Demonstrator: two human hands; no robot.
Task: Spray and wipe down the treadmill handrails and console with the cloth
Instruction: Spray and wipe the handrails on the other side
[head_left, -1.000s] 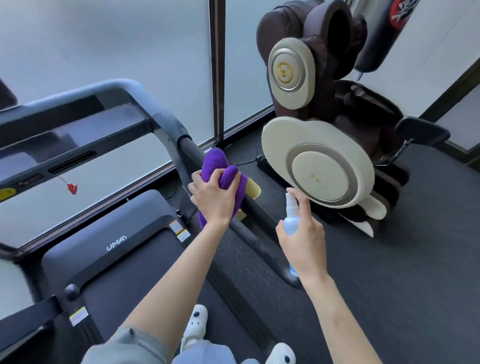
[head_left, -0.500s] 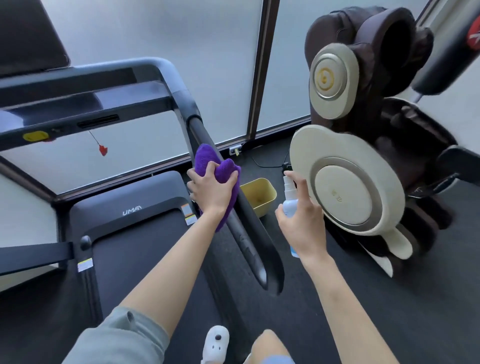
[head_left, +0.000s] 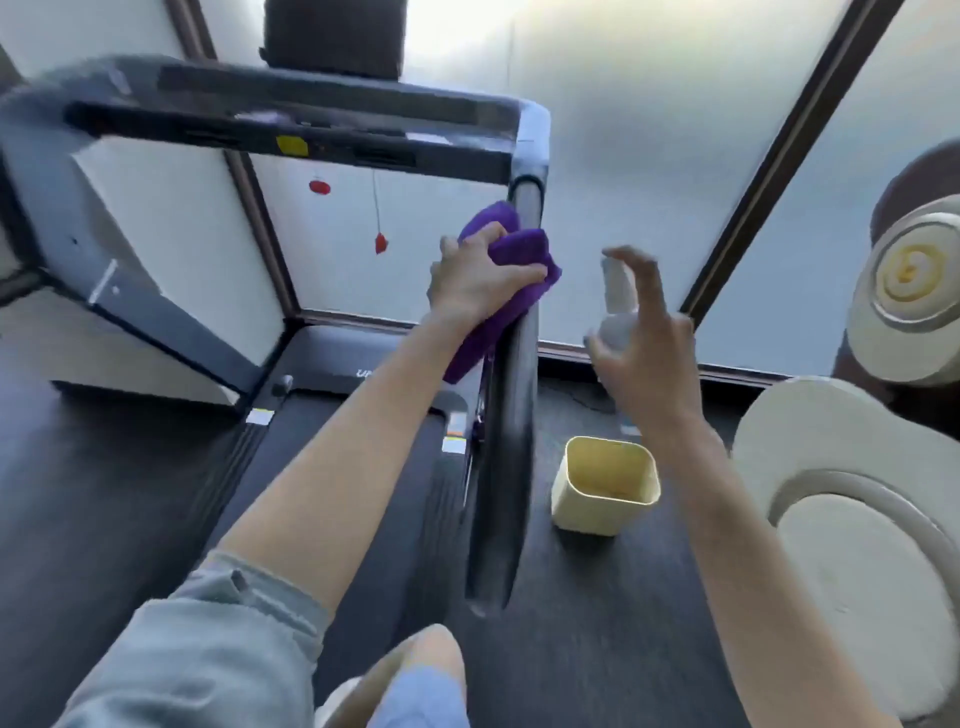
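The left hand (head_left: 480, 283) gripped the purple cloth (head_left: 511, 249) around the right handrail (head_left: 511, 415). The right hand (head_left: 641, 343) held the spray bottle (head_left: 618, 304), forefinger raised. Firm, overlapping strokes toward the console (head_left: 291, 117) would serve best.

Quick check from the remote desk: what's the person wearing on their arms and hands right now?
Both hands, left hand and right hand, are bare: no gloves, rings or watch visible. The left arm has a loose light grey sleeve ending around the elbow. The right forearm is bare; any sleeve is out of frame.

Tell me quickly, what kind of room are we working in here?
Most likely a home gym or fitness room: a treadmill with its handrail being wiped, a massage chair to the right, frosted window panels and dark flooring.
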